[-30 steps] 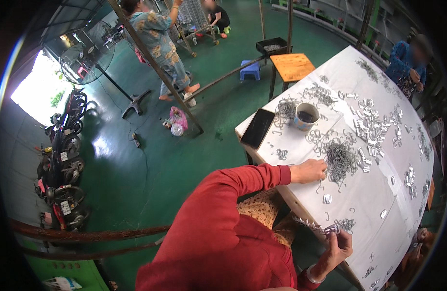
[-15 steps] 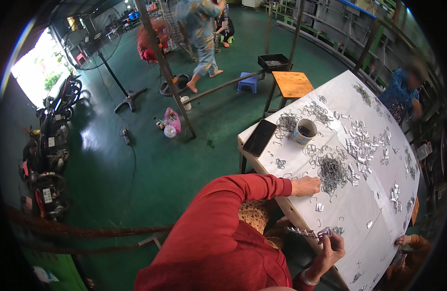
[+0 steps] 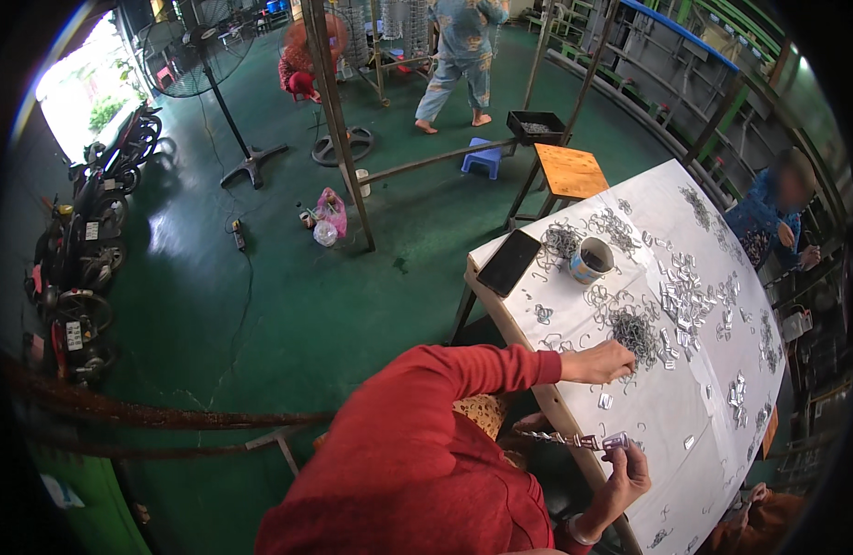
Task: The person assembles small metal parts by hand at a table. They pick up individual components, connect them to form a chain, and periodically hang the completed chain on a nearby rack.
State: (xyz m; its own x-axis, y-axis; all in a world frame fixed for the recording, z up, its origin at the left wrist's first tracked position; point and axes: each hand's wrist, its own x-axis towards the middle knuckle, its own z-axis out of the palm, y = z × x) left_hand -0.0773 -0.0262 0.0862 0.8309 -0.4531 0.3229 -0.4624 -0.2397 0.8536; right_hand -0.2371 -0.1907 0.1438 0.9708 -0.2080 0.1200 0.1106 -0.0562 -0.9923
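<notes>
My left hand point(image 3: 600, 363), in a red sleeve, reaches over the table's near edge with its fingers pinched together beside a dense pile of bent wire hooks point(image 3: 635, 335). Whatever lies between those fingertips is too small to make out. Lower down, my right hand point(image 3: 627, 478) grips a flat silver metal clip point(image 3: 616, 442) between thumb and fingers. From that clip a chain of linked metal pieces point(image 3: 563, 437) stretches left past the table edge. A single loose clip point(image 3: 606, 401) lies on the white tabletop between my hands.
Many silver clips point(image 3: 685, 301) and hooks are scattered across the white table point(image 3: 662, 208). A black phone point(image 3: 509, 263) and a cup point(image 3: 591, 261) stand at its far left. Co-workers' hands point(image 3: 787, 236) show along the right side. A wooden stool point(image 3: 571, 172) adjoins the far corner.
My left hand has shifted slightly right along the pile's near edge. My right hand still holds the clip and chain. The walking person in the background has moved right, and the view has turned a little.
</notes>
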